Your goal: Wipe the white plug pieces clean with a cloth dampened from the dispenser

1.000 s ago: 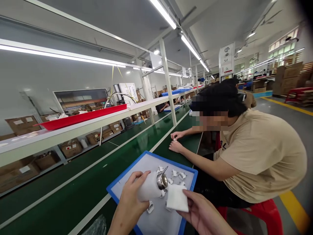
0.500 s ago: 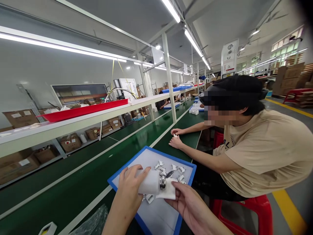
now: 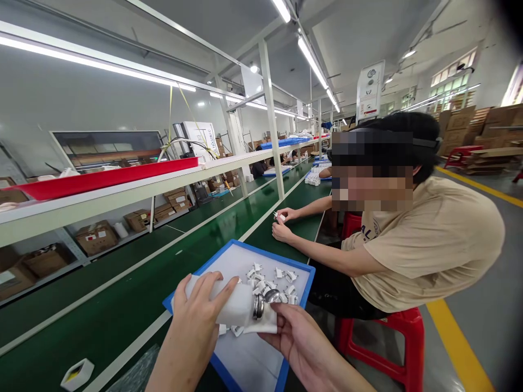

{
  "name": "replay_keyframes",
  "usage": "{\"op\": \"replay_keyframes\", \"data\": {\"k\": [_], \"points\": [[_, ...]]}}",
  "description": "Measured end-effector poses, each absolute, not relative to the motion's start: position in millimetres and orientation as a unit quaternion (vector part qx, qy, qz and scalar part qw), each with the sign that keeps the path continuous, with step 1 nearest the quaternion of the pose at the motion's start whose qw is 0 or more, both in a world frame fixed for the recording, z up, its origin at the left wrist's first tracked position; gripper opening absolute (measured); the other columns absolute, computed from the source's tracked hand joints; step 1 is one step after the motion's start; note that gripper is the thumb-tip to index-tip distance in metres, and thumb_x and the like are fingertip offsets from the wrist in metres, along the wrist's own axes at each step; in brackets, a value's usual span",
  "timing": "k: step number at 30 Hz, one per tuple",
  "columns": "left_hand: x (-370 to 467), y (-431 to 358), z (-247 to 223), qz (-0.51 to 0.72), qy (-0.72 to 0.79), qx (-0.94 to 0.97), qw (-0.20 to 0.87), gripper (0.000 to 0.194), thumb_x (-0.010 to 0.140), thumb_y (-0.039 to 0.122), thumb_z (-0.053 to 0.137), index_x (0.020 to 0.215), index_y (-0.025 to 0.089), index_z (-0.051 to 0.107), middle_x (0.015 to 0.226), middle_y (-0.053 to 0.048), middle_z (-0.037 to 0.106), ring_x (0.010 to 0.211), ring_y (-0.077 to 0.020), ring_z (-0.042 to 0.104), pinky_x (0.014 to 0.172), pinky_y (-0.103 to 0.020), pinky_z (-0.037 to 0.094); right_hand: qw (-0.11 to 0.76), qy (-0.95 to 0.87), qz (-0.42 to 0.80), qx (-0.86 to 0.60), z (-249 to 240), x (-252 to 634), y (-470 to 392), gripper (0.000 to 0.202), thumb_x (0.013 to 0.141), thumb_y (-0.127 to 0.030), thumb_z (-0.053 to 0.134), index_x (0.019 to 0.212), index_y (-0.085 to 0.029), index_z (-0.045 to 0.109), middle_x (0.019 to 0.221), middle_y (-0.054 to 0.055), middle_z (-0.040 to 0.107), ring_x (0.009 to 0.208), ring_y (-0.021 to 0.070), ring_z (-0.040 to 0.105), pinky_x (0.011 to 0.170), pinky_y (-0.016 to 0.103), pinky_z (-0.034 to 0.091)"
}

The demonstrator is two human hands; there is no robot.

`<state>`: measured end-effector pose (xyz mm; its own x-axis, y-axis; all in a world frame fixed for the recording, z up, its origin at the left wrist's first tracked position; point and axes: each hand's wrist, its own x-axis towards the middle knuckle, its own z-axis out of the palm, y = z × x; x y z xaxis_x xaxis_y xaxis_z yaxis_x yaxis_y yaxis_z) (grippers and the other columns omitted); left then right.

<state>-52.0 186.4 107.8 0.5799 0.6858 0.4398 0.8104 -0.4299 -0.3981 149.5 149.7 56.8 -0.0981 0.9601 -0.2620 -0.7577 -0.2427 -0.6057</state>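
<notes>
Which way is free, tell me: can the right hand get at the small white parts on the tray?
Probably yes. The right hand, holding a cloth at the bottle, is just beside the parts on the tray; nothing lies between, though it must free its fingers first.

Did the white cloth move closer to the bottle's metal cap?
Yes. The cloth in the right hand was apart from the bottle before; against the blue tray, it moved left and now touches the metal cap.

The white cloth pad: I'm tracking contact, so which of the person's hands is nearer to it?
Right. The right hand pinches the white cloth pad against the bottle's metal cap; the left hand grips the white bottle just beside it.
</notes>
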Motion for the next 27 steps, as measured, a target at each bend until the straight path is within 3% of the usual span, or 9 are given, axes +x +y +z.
{"op": "replay_keyframes", "data": {"k": [4, 8, 14, 18, 23, 27], "points": [[-47, 183, 114, -0.114, -0.447, -0.832, 0.307, 0.078, 0.072, -0.01, 0.04, 0.133, 0.032, 0.065, 0.124, -0.014, 0.068, 0.114, -0.0328, 0.065, 0.107, -0.067, 0.038, 0.582, -0.117, 0.733, -0.333, 65, 148, 150, 0.01, 0.089, -0.016, 0.062, 0.099, -0.011, 0.061, 0.087, 0.013, 0.078, 0.078, 0.02, 0.075, 0.076, 0.034, 0.063], [-43, 179, 120, -0.122, -0.444, -0.833, 0.307, 0.071, 0.08, -0.009, 0.04, 0.131, 0.032, 0.068, 0.123, -0.014, 0.068, 0.113, -0.0318, 0.066, 0.105, -0.065, 0.04, 0.578, -0.103, 0.739, -0.331, 69, 148, 150, 0.01, 0.095, -0.013, 0.052, 0.1, -0.009, 0.061, 0.09, 0.014, 0.078, 0.078, 0.0205, 0.075, 0.078, 0.036, 0.063], [-61, 194, 110, -0.128, -0.399, -0.843, 0.337, 0.072, 0.081, -0.004, 0.043, 0.139, 0.034, 0.061, 0.125, -0.014, 0.065, 0.109, -0.0321, 0.067, 0.103, -0.066, 0.038, 0.588, -0.082, 0.733, -0.333, 63, 146, 151, 0.007, 0.097, -0.015, 0.051, 0.092, -0.015, 0.056, 0.084, 0.011, 0.077, 0.076, 0.0197, 0.075, 0.08, 0.039, 0.064], [-71, 202, 106, -0.129, -0.385, -0.849, 0.338, 0.075, 0.08, -0.001, 0.044, 0.144, 0.037, 0.054, 0.126, -0.014, 0.064, 0.111, -0.0319, 0.066, 0.104, -0.066, 0.036, 0.585, -0.086, 0.739, -0.321, 63, 145, 152, 0.007, 0.096, -0.014, 0.051, 0.097, -0.012, 0.057, 0.089, 0.013, 0.077, 0.079, 0.0205, 0.075, 0.083, 0.04, 0.063], [-69, 199, 107, -0.124, -0.396, -0.844, 0.339, 0.072, 0.082, -0.001, 0.042, 0.14, 0.038, 0.057, 0.125, -0.013, 0.064, 0.109, -0.0292, 0.066, 0.106, -0.065, 0.035, 0.582, -0.087, 0.743, -0.319, 64, 145, 152, 0.011, 0.096, -0.014, 0.051, 0.104, -0.01, 0.058, 0.089, 0.011, 0.076, 0.08, 0.02, 0.073, 0.084, 0.04, 0.063], [-68, 198, 108, -0.115, -0.398, -0.846, 0.336, 0.077, 0.08, -0.002, 0.041, 0.145, 0.038, 0.052, 0.127, -0.013, 0.064, 0.113, -0.0298, 0.065, 0.106, -0.065, 0.035, 0.579, -0.084, 0.743, -0.326, 67, 146, 151, 0.01, 0.097, -0.014, 0.05, 0.099, -0.01, 0.06, 0.085, 0.011, 0.076, 0.077, 0.0183, 0.073, 0.082, 0.037, 0.063]]}}
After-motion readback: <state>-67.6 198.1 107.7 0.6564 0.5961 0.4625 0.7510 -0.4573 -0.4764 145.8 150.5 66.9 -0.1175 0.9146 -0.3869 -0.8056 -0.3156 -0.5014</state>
